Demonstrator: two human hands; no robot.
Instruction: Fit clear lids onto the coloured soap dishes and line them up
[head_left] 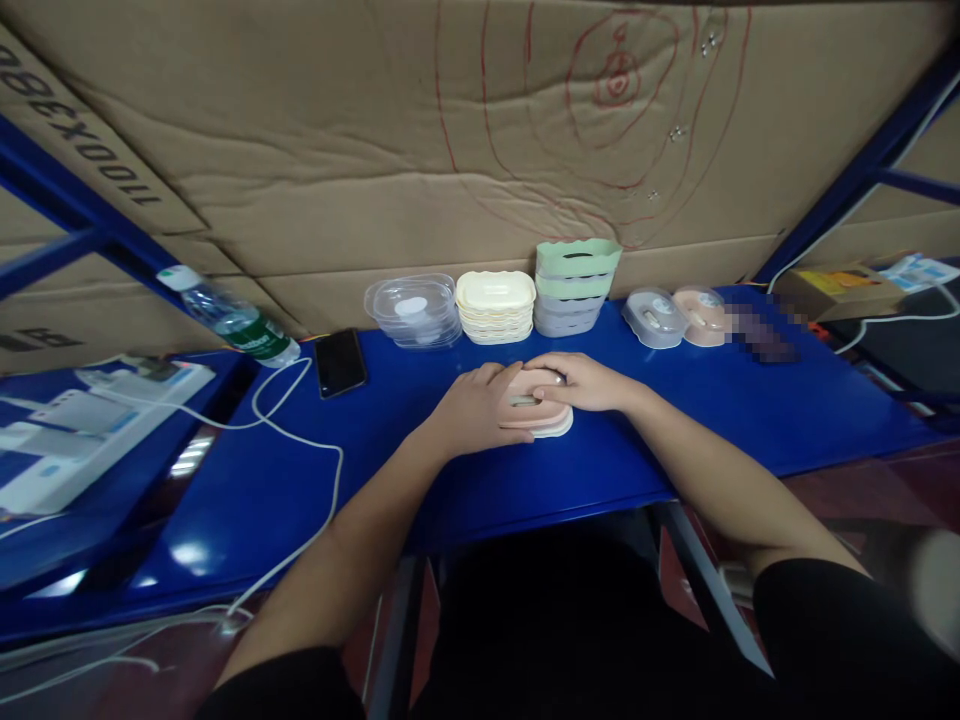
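A small pink plastic box (519, 413) with a pale piece showing in its top rests on the blue table in front of me. Under its front edge a cream layer sticks out. My left hand (474, 408) wraps round the box's left side, thumb along the front. From the right, my right hand (583, 382) grips the upper right side with bent fingers, its thumb lying across the top. Fingers cover much of the box. Behind it stand stacked clear lids (416, 315), stacked cream trays (496, 308) and stacked green and grey baskets (576, 290).
A grey box (655, 318) and another pink box (701, 316) stand at the back right, beside a blurred patch. Leftward are a phone (341, 363), a water bottle (232, 318), a white cable (339, 480) and a power strip (112, 430). Cardboard (322, 130) walls the back.
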